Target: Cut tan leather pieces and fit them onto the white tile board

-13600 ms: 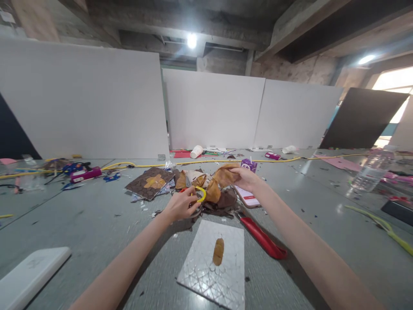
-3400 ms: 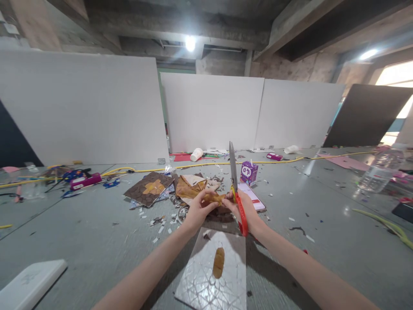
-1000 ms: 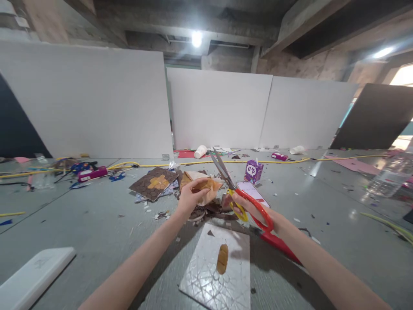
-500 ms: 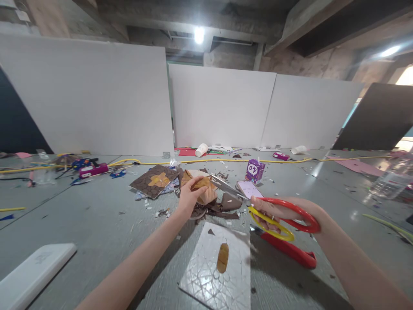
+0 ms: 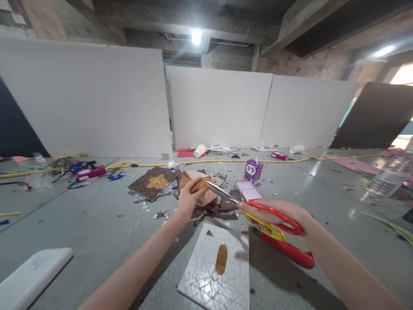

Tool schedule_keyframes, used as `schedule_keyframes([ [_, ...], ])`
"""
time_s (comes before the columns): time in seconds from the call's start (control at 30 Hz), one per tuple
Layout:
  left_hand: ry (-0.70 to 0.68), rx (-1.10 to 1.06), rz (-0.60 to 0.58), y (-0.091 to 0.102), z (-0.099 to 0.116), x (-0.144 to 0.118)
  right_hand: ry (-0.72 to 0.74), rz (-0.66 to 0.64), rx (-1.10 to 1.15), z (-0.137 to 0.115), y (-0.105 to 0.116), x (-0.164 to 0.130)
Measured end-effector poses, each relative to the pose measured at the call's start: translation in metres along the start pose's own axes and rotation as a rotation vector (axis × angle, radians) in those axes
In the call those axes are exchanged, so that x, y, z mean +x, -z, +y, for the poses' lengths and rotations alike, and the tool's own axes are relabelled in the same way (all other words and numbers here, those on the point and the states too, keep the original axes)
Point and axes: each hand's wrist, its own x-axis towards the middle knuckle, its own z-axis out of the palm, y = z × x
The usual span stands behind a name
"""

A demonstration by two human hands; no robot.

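My left hand (image 5: 187, 198) pinches a crumpled tan-brown sheet (image 5: 208, 198) between thumb and fingers above a heap of dark brown scraps (image 5: 229, 206). In my right hand (image 5: 286, 207) are scissors (image 5: 288, 221) with one red and one yellow handle. Their blades point left, and the tips reach the sheet close to my left fingertips. Whether they are cutting into it I cannot tell. Nearer to me lies a white patterned board (image 5: 200, 271) bearing a brown oval piece (image 5: 221, 259). A red-handled tool (image 5: 290, 252) lies beneath my right hand.
A dark brown patterned board (image 5: 140, 183) with a yellow-brown shape lies left of the heap. Behind the scissors are a phone (image 5: 247, 190) and a purple drink carton (image 5: 253, 171). A white slab (image 5: 35, 275) sits at front left. A yellow cable (image 5: 226, 162) crosses behind.
The scissors and my right hand have moved left, bringing the blade tips closer to my left fingers. The two handles are nearer each other. My left hand keeps its hold on the sheet.
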Motion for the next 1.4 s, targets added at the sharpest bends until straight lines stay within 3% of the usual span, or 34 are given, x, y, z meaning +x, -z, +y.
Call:
schedule_keyframes([
  [0.07,-0.011,0.018,0.010,0.000,0.001,0.000,-0.041,-0.301,-0.007,-0.002,0.000,0.000],
  [0.1,-0.013,0.023,0.008,0.000,0.001,-0.001,-0.061,-0.365,-0.008,-0.004,0.000,0.000],
  [0.4,-0.017,0.052,-0.057,0.003,0.003,0.002,-0.108,-0.285,0.034,-0.012,0.002,0.000],
  [0.83,0.030,0.124,-0.187,0.008,0.012,0.003,-0.069,-0.371,-0.213,-0.016,0.005,0.003],
  [1.4,0.073,0.130,-0.252,0.011,0.008,0.006,-0.029,-0.368,-0.082,-0.004,0.002,0.008],
])
